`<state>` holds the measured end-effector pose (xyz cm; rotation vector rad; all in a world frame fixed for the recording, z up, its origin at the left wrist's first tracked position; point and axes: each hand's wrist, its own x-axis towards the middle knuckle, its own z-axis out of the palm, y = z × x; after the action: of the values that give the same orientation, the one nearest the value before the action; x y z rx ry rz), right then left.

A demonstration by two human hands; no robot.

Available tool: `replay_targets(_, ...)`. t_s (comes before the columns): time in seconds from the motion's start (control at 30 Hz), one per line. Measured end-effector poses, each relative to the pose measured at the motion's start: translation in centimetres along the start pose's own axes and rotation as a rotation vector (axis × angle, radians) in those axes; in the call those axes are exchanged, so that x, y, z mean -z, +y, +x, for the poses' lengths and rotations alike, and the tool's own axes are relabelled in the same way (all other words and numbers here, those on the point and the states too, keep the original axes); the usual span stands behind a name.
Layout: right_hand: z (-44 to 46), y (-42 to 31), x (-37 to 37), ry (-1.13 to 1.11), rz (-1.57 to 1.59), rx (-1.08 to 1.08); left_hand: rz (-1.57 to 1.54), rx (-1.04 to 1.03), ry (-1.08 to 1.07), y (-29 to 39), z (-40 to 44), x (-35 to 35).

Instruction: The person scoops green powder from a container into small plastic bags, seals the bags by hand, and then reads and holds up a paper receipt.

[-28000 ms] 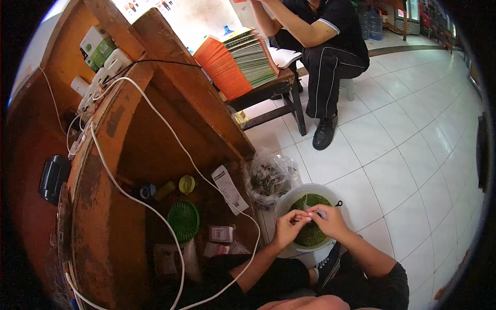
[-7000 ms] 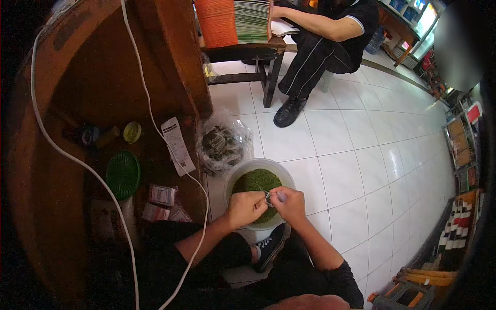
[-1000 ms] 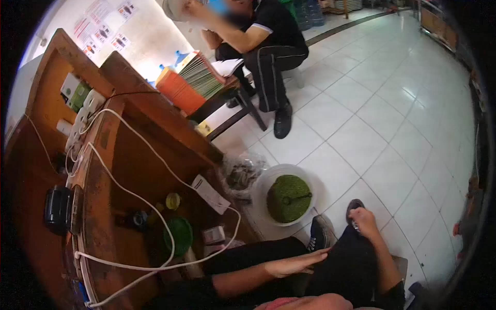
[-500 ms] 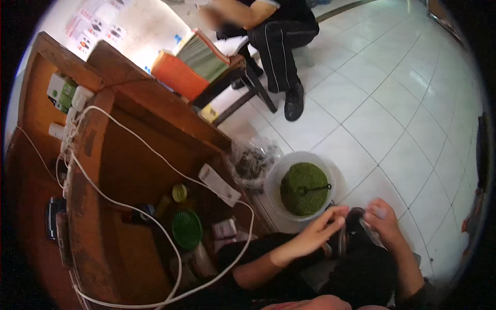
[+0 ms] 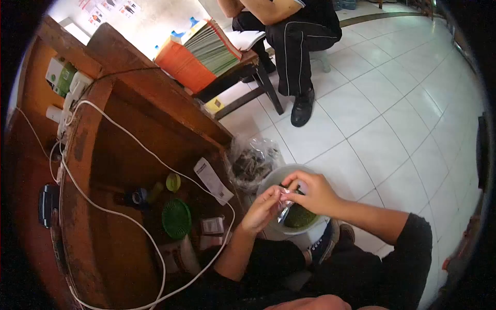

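Observation:
Both hands meet over a round translucent tub (image 5: 266,182) that holds green chopped material (image 5: 301,217). Between them is a small clear plastic bag (image 5: 284,209), its lower end hanging down. My left hand (image 5: 262,209) pinches the bag's edge with thumb and fingers. From the right, my right hand (image 5: 313,194) reaches across the tub, its fingers closed on the same bag near the left fingertips. Part of the tub's contents is hidden behind the hands. A larger clear bag with dark contents (image 5: 253,164) touches the tub's left side.
A wooden shelf unit at left holds a green basket (image 5: 176,218), a receipt (image 5: 213,181) and small packets (image 5: 212,226). A white cable (image 5: 135,138) loops across it. Beyond, a person in black (image 5: 297,51) sits by a bench (image 5: 249,98) bearing stacked orange books (image 5: 186,67).
Both hands have moved from over my knees to above the tub and come together on the small bag. The dark handled tool in the tub is now mostly hidden by my right hand.

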<state>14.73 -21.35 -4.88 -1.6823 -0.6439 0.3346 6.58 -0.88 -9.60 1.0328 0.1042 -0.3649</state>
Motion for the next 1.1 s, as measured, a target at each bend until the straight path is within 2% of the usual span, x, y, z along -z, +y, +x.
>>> replay_targets(0.03, 0.0, -0.5, 0.2, -0.081, 0.006, -0.089, -0.066, -0.046, -0.056, -0.3, -0.2, 0.1)
replay_targets(0.07, -0.2, -0.1, -0.1, -0.095, -0.02, -0.016, -0.116, -0.043, 0.061, -0.8, -0.4, 0.1)
replay_targets(0.17, -2.0, -0.8, -0.5, -0.169, -0.199, -0.103, -0.042, -0.005, 0.071, -1.6, -1.3, 0.7)
replay_targets(0.23, -3.8, -1.1, -0.4, -0.057, -0.193, -0.094, 0.166, -0.038, 0.07, -1.7, -2.3, -0.9)
replay_targets(0.3, -6.6, -2.9, 1.5, 0.096, -0.175, -0.224, 0.145, -0.108, 0.235, -3.2, -3.5, -5.7)
replay_targets(0.33, -9.0, -6.3, 2.7, 0.176, -0.137, -0.311, 0.121, -0.039, 0.223, -5.5, -5.3, -6.6)
replay_targets(0.37, -10.4, -9.2, 3.7, 0.252, -0.118, -0.364, 0.127, 0.028, 0.104, -7.1, -7.0, -7.4)
replay_targets(0.4, -12.5, -10.8, 3.7, 0.37, 0.056, -0.397, 0.134, 0.078, -0.006, -8.4, -8.9, -8.4)
replay_targets(0.43, -14.9, -11.8, 3.9, 0.492, 0.222, -0.406, 0.168, 0.268, -0.157, -11.4, -10.2, -8.7)
replay_targets(0.47, -16.7, -12.2, 3.4, 0.496, 0.21, -0.407, 0.354, 0.338, -0.38, -13.5, -11.8, -9.3)
replay_targets(0.53, -19.7, -12.3, 2.3, 0.842, 0.208, -0.553, 0.228, 0.415, -0.429, -13.5, -12.8, -11.0)
replay_targets(0.57, -20.4, -11.9, 2.2, 0.835, 0.246, -0.614, 0.148, 0.484, -0.473, -13.0, -12.6, -10.7)
replay_targets(0.6, -20.5, -11.6, 2.6, 0.808, 0.289, -0.661, 0.193, 0.41, -0.569, -13.4, -12.3, -10.6)
replay_targets(0.63, -20.0, -11.4, 3.2, 0.88, 0.303, -0.68, 0.266, 0.297, -0.661, -13.5, -10.8, -10.4)
replay_targets(0.67, -19.3, -11.3, 3.7, 0.95, 0.325, -0.686, 0.27, 0.332, -0.668, -13.4, -10.1, -10.3)
replay_targets(0.73, -17.3, -11.3, 3.8, 0.765, 0.253, -0.719, 0.216, 0.425, -0.634, -13.4, -10.5, -10.5)
replay_targets(0.77, -17.3, -10.3, 3.7, 0.683, 0.261, -0.668, 0.148, 0.478, -0.595, -13.3, -10.8, -10.6)
replay_targets(0.83, -16.0, -9.6, 3.6, 0.53, 0.315, -0.682, 0.155, 0.459, -0.578, -13.2, -10.9, -9.1)
replay_targets(0.87, -16.2, -7.1, 3.6, 0.442, 0.213, -0.584, 0.152, 0.478, -0.6, -12.9, -10.0, -8.2)
replay_targets(0.9, -15.3, -5.6, 4.1, 0.371, 0.222, -0.561, 0.167, 0.402, -0.582, -12.0, -8.4, -7.2)
replay_targets(0.93, -14.3, -3.2, 4.4, 0.298, -0.057, -0.336, 0.251, 0.379, -0.418, -11.2, -7.4, -6.0)
replay_targets(0.97, -12.4, -3.8, 4.6, 0.219, -0.288, -0.271, 0.318, 0.372, -0.257, -10.9, -6.9, -4.7)
replay_targets(1.03, -9.2, -2.9, 4.6, -0.029, -0.478, -0.208, 0.585, -0.09, 0.149, -8.5, -4.2, -1.8)
replay_targets(1.07, -8.0, -1.2, 4.0, -0.11, -0.528, -0.102, 0.683, -0.084, 0.148, -5.9, -3.9, -0.9)
replay_targets(1.1, -7.1, -1.0, 3.1, -0.106, -0.528, -0.097, 0.796, -0.066, 0.144, -2.2, -3.4, -0.8)
